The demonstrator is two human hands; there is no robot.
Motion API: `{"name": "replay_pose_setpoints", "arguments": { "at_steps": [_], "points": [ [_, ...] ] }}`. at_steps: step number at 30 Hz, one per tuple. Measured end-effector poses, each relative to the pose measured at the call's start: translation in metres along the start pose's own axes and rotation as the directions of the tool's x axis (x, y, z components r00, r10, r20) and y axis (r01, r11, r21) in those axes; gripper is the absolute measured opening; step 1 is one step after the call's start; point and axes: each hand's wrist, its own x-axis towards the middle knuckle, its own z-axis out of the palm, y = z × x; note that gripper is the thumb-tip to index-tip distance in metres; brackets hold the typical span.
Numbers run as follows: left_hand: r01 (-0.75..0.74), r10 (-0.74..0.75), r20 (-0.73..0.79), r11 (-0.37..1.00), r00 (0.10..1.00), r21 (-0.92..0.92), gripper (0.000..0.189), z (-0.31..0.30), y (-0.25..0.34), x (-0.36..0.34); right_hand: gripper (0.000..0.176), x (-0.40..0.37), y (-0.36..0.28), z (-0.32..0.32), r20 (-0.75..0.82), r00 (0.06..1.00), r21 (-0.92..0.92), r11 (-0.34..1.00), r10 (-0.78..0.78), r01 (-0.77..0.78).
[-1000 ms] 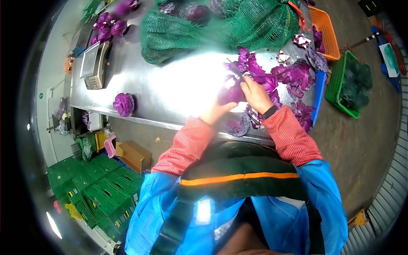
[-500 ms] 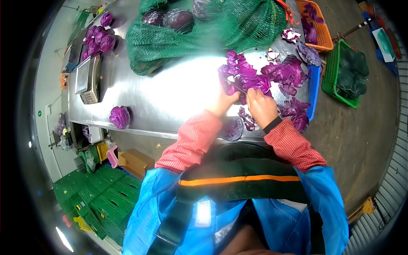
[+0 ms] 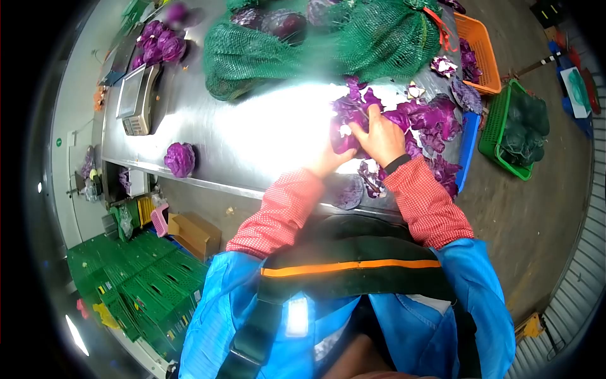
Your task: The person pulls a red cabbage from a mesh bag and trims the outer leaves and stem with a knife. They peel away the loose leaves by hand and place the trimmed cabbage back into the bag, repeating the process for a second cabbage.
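A purple cabbage point(image 3: 344, 134) with loose outer leaves sits in the glare on the metal table. My left hand point(image 3: 329, 158) is closed round its near left side, its fingers partly washed out by light. From the right, my right hand point(image 3: 380, 136) reaches over the leaves, thumb and fingers pressed on them; a thin dark tool seems to stick out by its fingers, too small to make out. Torn purple leaves point(image 3: 435, 117) lie to the right. A flat outer leaf point(image 3: 347, 191) rests at the near table edge.
Green mesh sacks point(image 3: 385, 38) of cabbages lie at the back. A scale point(image 3: 136, 101), a cabbage point(image 3: 180, 159) and a cabbage pile point(image 3: 159, 44) are at left. Orange point(image 3: 492, 60), green point(image 3: 489, 132) and blue point(image 3: 468, 148) crates stand along the right.
My right hand has moved up and left onto the leaves, its fingers now reaching forward over the cabbage. My left hand stays by the cabbage. The whole view has shifted slightly.
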Motion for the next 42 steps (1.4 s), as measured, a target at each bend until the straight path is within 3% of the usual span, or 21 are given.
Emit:
{"name": "replay_pose_setpoints", "arguments": {
  "at_steps": [1,4,7,8,9,11,13,16,21,23,27,29,31,35,36,39,41,42],
  "points": [
    [0.034,-0.031,0.027,0.992,0.999,-0.125,0.097,-0.004,0.0,-0.004,0.037,0.004,0.002,0.008,-0.011,0.999,0.008,0.999,0.042,-0.042],
    [0.205,-0.159,0.138,0.868,0.978,-0.452,0.089,-0.018,0.009,-0.017,0.029,0.007,0.008,0.014,-0.06,0.998,0.105,0.994,-0.023,0.029],
    [0.443,-0.36,0.263,0.646,0.895,-0.622,0.074,-0.037,0.03,-0.017,0.028,-0.012,-0.01,0.003,-0.04,0.99,0.161,0.977,-0.133,0.138],
    [0.498,-0.433,0.276,0.572,0.858,-0.652,0.069,-0.046,0.056,-0.013,0.027,-0.023,-0.014,0.001,-0.1,0.976,0.165,0.964,-0.194,0.208],
    [0.516,-0.47,0.269,0.544,0.841,-0.662,0.065,-0.044,0.055,-0.015,0.026,-0.031,-0.016,-0.001,-0.117,0.978,0.172,0.966,-0.173,0.192],
    [0.544,-0.54,0.254,0.485,0.802,-0.685,0.057,-0.04,0.053,-0.018,0.025,-0.03,0.004,0.002,-0.01,0.996,0.123,0.988,0.092,-0.09],
    [0.554,-0.548,0.226,0.557,0.805,-0.619,0.058,-0.041,0.056,-0.024,0.027,-0.029,0.043,0.004,-0.044,0.996,0.008,0.997,0.073,-0.072],
    [0.573,-0.548,0.23,0.614,0.805,-0.542,0.061,-0.042,0.061,-0.026,0.038,-0.035,0.036,-0.04,0.128,0.992,-0.157,0.987,-0.005,0.026],
    [0.565,-0.523,0.219,0.727,0.824,-0.39,0.063,-0.04,0.069,-0.024,0.017,-0.068,0.006,-0.071,0.108,0.883,-0.242,0.85,-0.456,0.468],
    [0.501,-0.462,0.195,0.79,0.865,-0.353,0.063,-0.034,0.062,-0.025,0.018,-0.074,0.0,-0.07,0.107,0.897,-0.326,0.837,-0.429,0.439],
    [0.265,-0.256,0.07,0.923,0.964,-0.279,0.063,-0.009,0.03,-0.032,0.02,-0.045,0.001,-0.06,0.043,0.981,-0.317,0.928,-0.189,0.193],
    [0.107,-0.117,-0.044,0.979,0.992,-0.172,0.063,-0.003,0.018,-0.037,0.023,-0.035,0.004,-0.059,0.002,0.977,-0.189,0.959,-0.213,0.209],
    [0.031,-0.041,-0.041,0.977,0.998,-0.212,0.063,-0.002,0.011,-0.038,0.026,-0.037,0.0,-0.043,0.064,0.962,-0.166,0.948,-0.266,0.273],
    [0.026,-0.03,-0.02,0.982,0.999,-0.186,0.065,-0.005,0.013,-0.04,0.036,-0.038,-0.029,-0.013,0.029,0.925,-0.092,0.921,-0.378,0.379],
    [0.01,-0.015,-0.028,0.985,0.999,-0.173,0.066,-0.006,0.011,-0.041,0.026,-0.032,-0.031,-0.006,0.029,0.916,-0.111,0.909,-0.401,0.401],
    [0.009,-0.01,-0.009,0.987,1.0,-0.16,0.071,-0.008,0.007,-0.045,0.018,-0.008,-0.013,0.023,-0.018,0.9,-0.218,0.88,-0.436,0.422],
    [0.091,-0.081,0.057,0.973,0.995,-0.214,0.074,-0.011,0.008,-0.049,0.017,0.015,-0.007,0.017,-0.028,0.977,-0.194,0.96,-0.214,0.204],
    [0.16,-0.137,0.102,0.95,0.985,-0.268,0.077,-0.014,0.008,-0.051,0.018,0.018,0.004,0.02,-0.024,0.982,-0.14,0.974,-0.185,0.18]
  ]
}}
